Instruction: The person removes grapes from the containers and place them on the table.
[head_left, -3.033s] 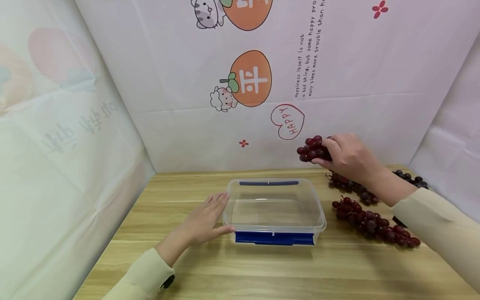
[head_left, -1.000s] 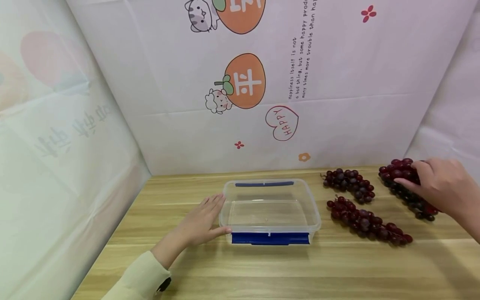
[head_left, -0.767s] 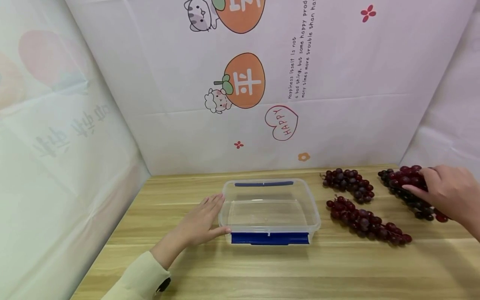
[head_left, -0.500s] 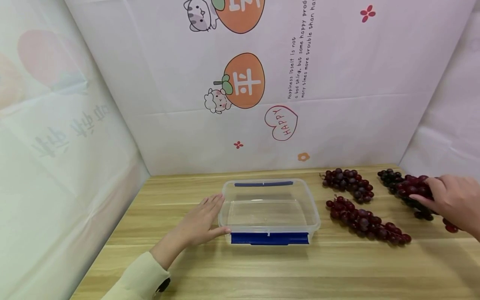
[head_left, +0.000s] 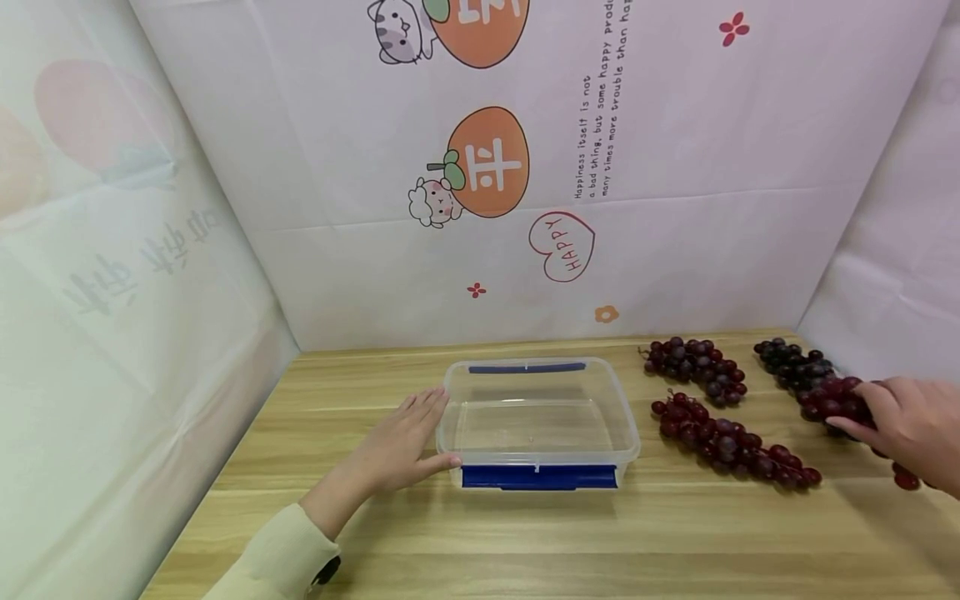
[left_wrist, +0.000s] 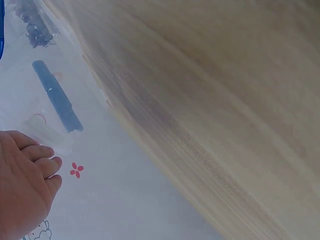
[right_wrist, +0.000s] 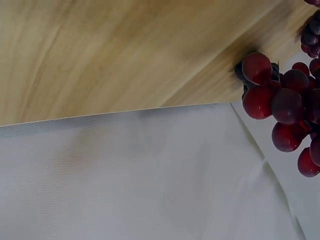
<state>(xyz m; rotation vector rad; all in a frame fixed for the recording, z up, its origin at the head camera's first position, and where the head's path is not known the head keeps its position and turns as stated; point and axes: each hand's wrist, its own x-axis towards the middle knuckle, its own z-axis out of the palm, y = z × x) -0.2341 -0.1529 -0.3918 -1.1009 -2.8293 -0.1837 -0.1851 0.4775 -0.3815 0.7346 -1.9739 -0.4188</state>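
Note:
My right hand [head_left: 911,421] grips a bunch of red grapes [head_left: 836,400] at the table's right side, thumb on the near side. Its lower end sticks out beneath the hand. That bunch overlaps a bunch of black grapes [head_left: 783,358] behind it. In the right wrist view, the held red grapes [right_wrist: 287,106] show at the right edge, but the hand does not. My left hand [head_left: 401,442] touches the left side of a clear plastic container [head_left: 626,457], fingers extended and thumb by the front corner. The left wrist view shows the left palm [left_wrist: 22,185] beside the clear plastic.
Two bunches of dark red grapes lie right of the container, one farther back [head_left: 693,362] and one nearer [head_left: 727,446]. The container has blue latches [head_left: 540,477] and stands on a wooden table [head_left: 480,550]. White printed sheets [head_left: 337,167] enclose the back and sides.
My right hand has carried the red grapes from near the back sheet to the right and down, then closer to me, uncovering more of the black bunch. The left hand stays at the container.

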